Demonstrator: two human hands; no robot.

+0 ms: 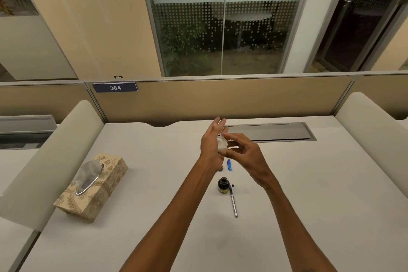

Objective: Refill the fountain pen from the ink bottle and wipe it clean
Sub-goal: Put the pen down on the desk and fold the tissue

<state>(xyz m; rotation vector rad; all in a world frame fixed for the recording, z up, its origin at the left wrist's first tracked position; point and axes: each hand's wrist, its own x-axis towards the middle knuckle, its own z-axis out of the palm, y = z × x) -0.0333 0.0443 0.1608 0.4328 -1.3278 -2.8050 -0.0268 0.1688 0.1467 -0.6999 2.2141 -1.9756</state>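
Observation:
Both hands are raised over the middle of the desk with a crumpled white tissue between them. My left hand has straight fingers, its palm against the tissue. My right hand pinches the tissue with thumb and fingers. Below them the dark ink bottle stands upright with no cap on. A slim silver pen part lies on the desk just right of the bottle. A small blue pen piece lies farther back, and a small dark bit rests beside the bottle.
A patterned tissue box sits at the left of the white desk. A grey cable tray lid runs along the back. Padded side dividers flank the desk, with a tan partition behind.

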